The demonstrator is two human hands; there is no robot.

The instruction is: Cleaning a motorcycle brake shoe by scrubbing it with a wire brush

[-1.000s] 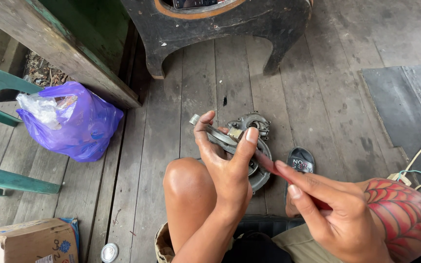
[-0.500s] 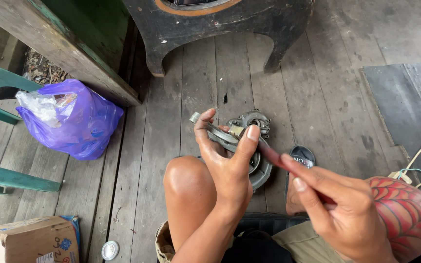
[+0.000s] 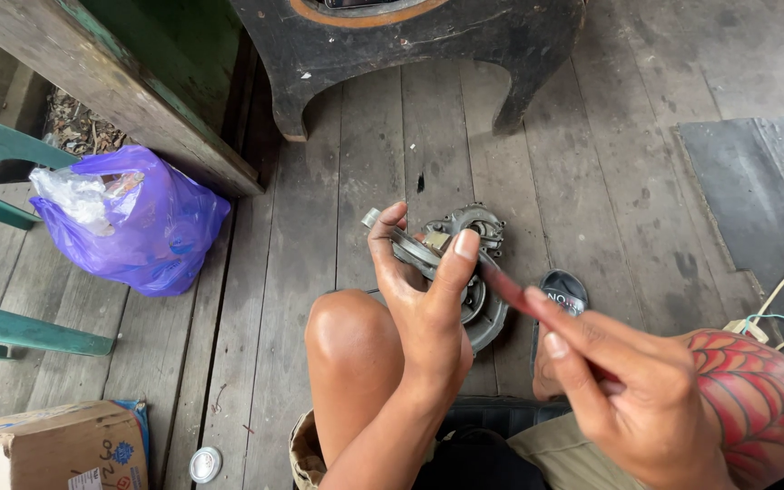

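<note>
Above the bare knee (image 3: 348, 340), the left hand (image 3: 424, 299) is still gripping the metal part (image 3: 451, 249), while the right hand (image 3: 628, 390), pinching a red tool (image 3: 508, 289), is staying put, its tip at the part.

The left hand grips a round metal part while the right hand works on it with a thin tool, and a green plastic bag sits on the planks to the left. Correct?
Not quite: in the head view the plastic bag is purple, not green. The left hand does grip the round metal part, and the right hand holds a thin tool.
</note>
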